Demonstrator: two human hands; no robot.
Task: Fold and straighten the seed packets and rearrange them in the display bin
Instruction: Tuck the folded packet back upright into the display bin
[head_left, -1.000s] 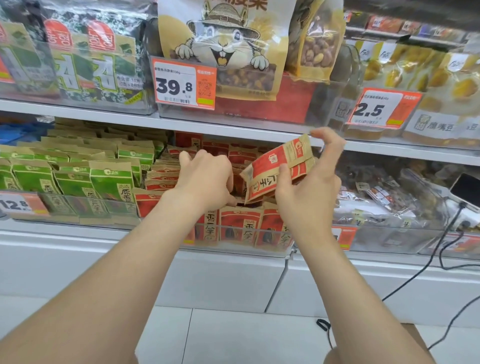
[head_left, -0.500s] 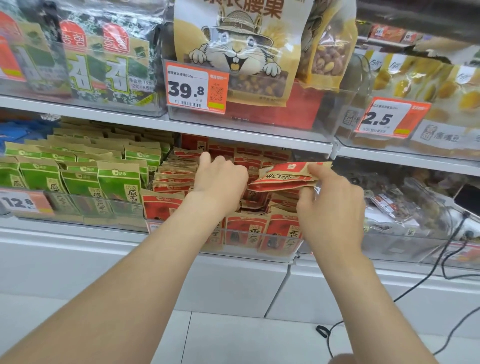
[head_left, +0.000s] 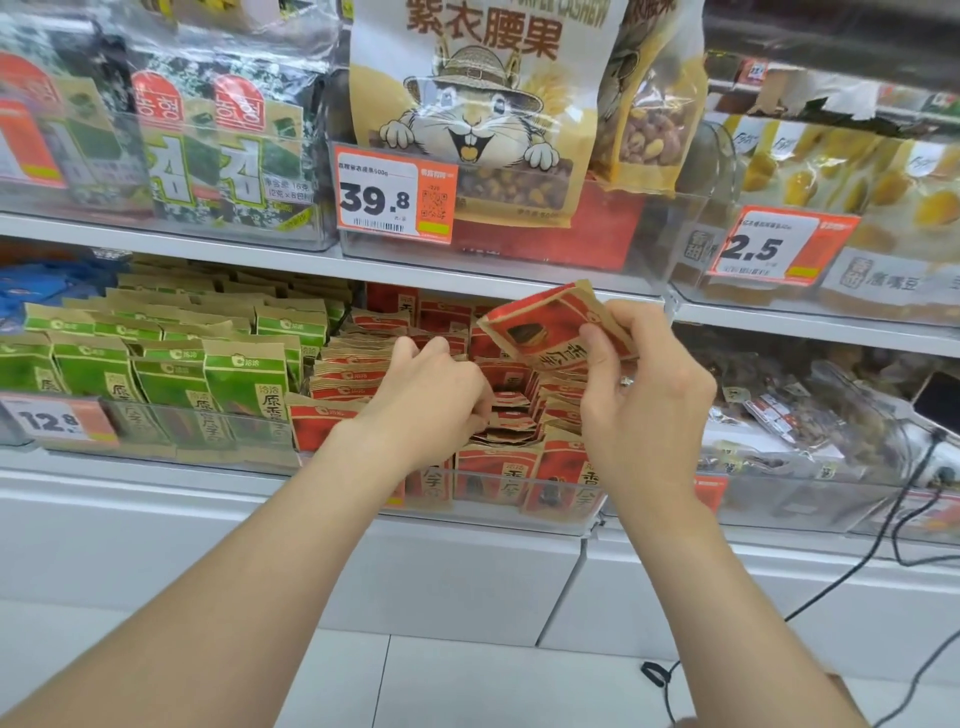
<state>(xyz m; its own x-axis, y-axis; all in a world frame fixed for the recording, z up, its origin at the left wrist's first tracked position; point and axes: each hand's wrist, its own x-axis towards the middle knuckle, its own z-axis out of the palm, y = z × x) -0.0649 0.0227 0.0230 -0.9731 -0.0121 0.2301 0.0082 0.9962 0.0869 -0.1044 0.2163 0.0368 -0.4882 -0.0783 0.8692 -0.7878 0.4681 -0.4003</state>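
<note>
1. The right hand (head_left: 644, 410) pinches a red seed packet (head_left: 545, 322) between thumb and fingertips at its near lower corner. The packet hangs tilted above the display bin (head_left: 498, 512), with its far corner just under the upper shelf edge (head_left: 467, 275).
2. The left hand (head_left: 431, 400) is down in the bin with its fingers bent and their tips buried among the loose red packets (head_left: 506, 415). Whether they grip a packet or only press the pile aside, I cannot tell.
3. Beside the left thumb the packets lie flat and jumbled in a hollow. Nearer the wrists, 1 front row stands upright against the bin's clear wall.
4. Risk: the pinch covers only 1 corner, so the packet may swing or slip out on the way down and land flat on the jumble.
5. Risk: if the left fingers ease off, the stack behind them may slump into the hollow and close the slot meant for the packet.
6. Risk: pushing the packet in at this tilt could crease it again or snag the tops beneath the right fingertips.
7. Risk: the green packets (head_left: 244, 374) sit just beyond the left knuckles, so a sideways shove could tip red ones into that row.
</note>
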